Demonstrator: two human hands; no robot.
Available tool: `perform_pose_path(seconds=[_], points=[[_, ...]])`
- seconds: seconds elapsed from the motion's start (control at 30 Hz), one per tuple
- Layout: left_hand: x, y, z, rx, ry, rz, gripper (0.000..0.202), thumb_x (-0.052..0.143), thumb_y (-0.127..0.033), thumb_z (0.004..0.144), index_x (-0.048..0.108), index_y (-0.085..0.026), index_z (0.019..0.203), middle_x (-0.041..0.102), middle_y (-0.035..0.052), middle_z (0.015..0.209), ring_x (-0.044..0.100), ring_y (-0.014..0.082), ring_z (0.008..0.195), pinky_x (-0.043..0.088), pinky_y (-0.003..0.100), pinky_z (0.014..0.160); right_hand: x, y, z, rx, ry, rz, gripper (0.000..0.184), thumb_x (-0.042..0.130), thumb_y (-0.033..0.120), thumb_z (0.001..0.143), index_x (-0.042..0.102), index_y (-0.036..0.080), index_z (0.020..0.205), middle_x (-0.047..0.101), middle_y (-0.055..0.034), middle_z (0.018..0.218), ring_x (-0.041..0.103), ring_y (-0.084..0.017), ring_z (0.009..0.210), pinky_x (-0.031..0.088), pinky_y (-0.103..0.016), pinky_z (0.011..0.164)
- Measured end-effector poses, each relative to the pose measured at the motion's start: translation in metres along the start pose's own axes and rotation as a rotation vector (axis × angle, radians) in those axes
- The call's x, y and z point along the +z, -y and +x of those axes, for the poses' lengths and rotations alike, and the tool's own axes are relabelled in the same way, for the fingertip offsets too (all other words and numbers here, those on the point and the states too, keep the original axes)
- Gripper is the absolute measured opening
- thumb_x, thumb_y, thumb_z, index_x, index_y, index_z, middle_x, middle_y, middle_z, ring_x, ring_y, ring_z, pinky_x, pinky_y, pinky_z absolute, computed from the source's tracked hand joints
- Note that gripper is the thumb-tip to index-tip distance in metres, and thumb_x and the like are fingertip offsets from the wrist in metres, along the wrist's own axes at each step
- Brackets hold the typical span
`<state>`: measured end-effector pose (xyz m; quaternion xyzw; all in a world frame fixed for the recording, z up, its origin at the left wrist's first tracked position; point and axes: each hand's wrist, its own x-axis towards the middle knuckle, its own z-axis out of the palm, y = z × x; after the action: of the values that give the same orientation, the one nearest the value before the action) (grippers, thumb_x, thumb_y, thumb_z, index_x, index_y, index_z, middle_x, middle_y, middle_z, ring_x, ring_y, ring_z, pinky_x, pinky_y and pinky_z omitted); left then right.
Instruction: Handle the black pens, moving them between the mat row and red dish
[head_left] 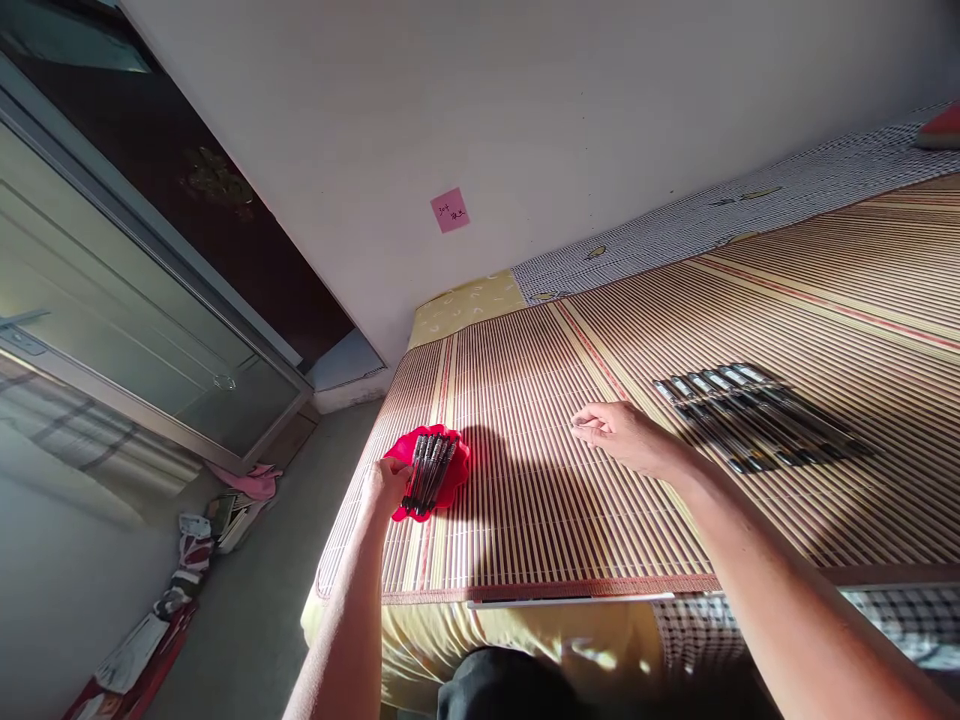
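Note:
A red scalloped dish (459, 478) sits on the striped mat near its left edge. Several black pens (429, 470) lie side by side in it. My left hand (386, 484) grips the dish's left rim, with the thumb reaching toward the pens. Over the middle of the mat, to the right of the dish, my right hand (611, 430) has its fingers pinched together. A small greyish bit shows at their tips, too small to name. Beyond my right wrist, several more dark pens (757, 415) are lined up in a slanted row on the mat.
The striped bamboo mat (525, 520) covers a bed with a checked and yellow sheet (637, 255). A pink note (450, 210) is stuck to the white wall behind. At left are a glass-panelled door (150, 260) and, along the floor, shoes and cloth items (191, 550).

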<state>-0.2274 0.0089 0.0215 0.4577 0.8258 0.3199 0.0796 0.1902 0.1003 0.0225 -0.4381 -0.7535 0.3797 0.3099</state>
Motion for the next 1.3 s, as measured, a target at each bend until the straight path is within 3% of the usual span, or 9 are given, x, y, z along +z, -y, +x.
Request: perform_pose_path(seconds=[0.27,0.47,0.77,0.9,1.03,1.07,1.13,1.23,1.3], points=[[-0.004,-0.010,-0.007,-0.012,0.006,0.006,0.013,0.069,-0.030,0.071,0.065,-0.019,0.065,0.062,-0.0004,0.055,0.059,0.0186,0.054,0.039,0.028,0.054,0.005,-0.008,0.003,-0.010,-0.004,-0.017,0.024,0.064,0.038,0.088,0.074,0.017,0.096,0.079,-0.0119,0.094,0.074,-0.025,0.088,0.056,-0.035,0.075],[-0.003,-0.011,-0.006,-0.020,0.008,-0.035,0.006,0.069,-0.022,0.066,0.066,-0.018,0.067,0.065,-0.0009,0.056,0.062,0.0181,0.057,0.041,0.027,0.055,0.006,-0.009,0.002,-0.002,-0.043,-0.100,0.022,0.065,0.039,0.087,0.074,0.020,0.093,0.079,-0.0093,0.088,0.074,-0.024,0.082,0.053,-0.035,0.071],[0.000,-0.024,-0.012,0.010,-0.038,-0.099,0.007,0.066,-0.022,0.065,0.062,-0.019,0.060,0.060,-0.0024,0.050,0.058,0.0172,0.052,0.043,0.027,0.055,0.004,-0.005,0.000,0.034,-0.014,-0.125,0.023,0.063,0.036,0.087,0.074,0.017,0.094,0.079,-0.0112,0.094,0.074,-0.025,0.090,0.051,-0.033,0.075],[-0.014,-0.031,-0.016,0.033,-0.116,-0.131,0.006,0.069,-0.021,0.063,0.063,-0.020,0.060,0.063,-0.0010,0.055,0.063,0.0197,0.059,0.045,0.028,0.058,0.002,-0.002,0.002,0.021,-0.003,-0.173,0.017,0.063,0.030,0.089,0.073,0.016,0.092,0.078,-0.0091,0.091,0.072,-0.022,0.086,0.047,-0.029,0.071],[-0.034,-0.053,-0.029,0.079,-0.226,-0.238,0.009,0.068,-0.028,0.073,0.070,-0.020,0.071,0.066,0.0010,0.064,0.063,0.0193,0.064,0.044,0.027,0.058,0.009,0.012,-0.002,0.024,-0.031,-0.261,0.014,0.065,0.023,0.091,0.070,0.016,0.079,0.074,-0.0056,0.080,0.066,-0.018,0.075,0.039,-0.027,0.065],[-0.035,-0.063,-0.033,0.080,-0.272,-0.319,0.012,0.067,-0.031,0.077,0.067,-0.020,0.072,0.063,-0.0003,0.062,0.060,0.0173,0.060,0.042,0.026,0.056,0.012,0.019,-0.004,0.019,-0.006,-0.259,0.017,0.065,0.020,0.092,0.070,0.016,0.076,0.072,-0.0049,0.077,0.065,-0.017,0.074,0.039,-0.027,0.065],[-0.031,-0.088,-0.042,0.064,-0.378,-0.841,0.019,0.073,-0.031,0.077,0.060,-0.019,0.070,0.055,-0.0038,0.057,0.049,0.0119,0.051,0.035,0.022,0.048,0.023,0.033,-0.008,-0.003,0.042,-0.234,0.017,0.064,0.014,0.092,0.071,0.016,0.077,0.070,-0.0037,0.075,0.064,-0.016,0.073,0.037,-0.026,0.063],[-0.006,-0.131,-0.057,-0.153,-0.048,-1.530,0.031,0.066,-0.023,0.083,0.043,-0.020,0.064,0.040,-0.0065,0.051,0.035,0.0081,0.043,0.031,0.019,0.042,0.040,0.048,-0.010,-0.061,0.173,-0.173,0.017,0.065,0.013,0.095,0.071,0.014,0.079,0.071,-0.0050,0.080,0.063,-0.014,0.071,0.042,-0.025,0.064],[0.019,-0.154,-0.070,-0.321,0.095,-1.719,0.031,0.059,-0.017,0.087,0.040,-0.020,0.063,0.040,-0.0060,0.051,0.036,0.0078,0.042,0.031,0.018,0.041,0.046,0.051,-0.011,-0.101,0.241,-0.163,0.013,0.068,0.012,0.094,0.070,0.013,0.082,0.072,-0.0063,0.084,0.064,-0.014,0.073,0.044,-0.025,0.066]])
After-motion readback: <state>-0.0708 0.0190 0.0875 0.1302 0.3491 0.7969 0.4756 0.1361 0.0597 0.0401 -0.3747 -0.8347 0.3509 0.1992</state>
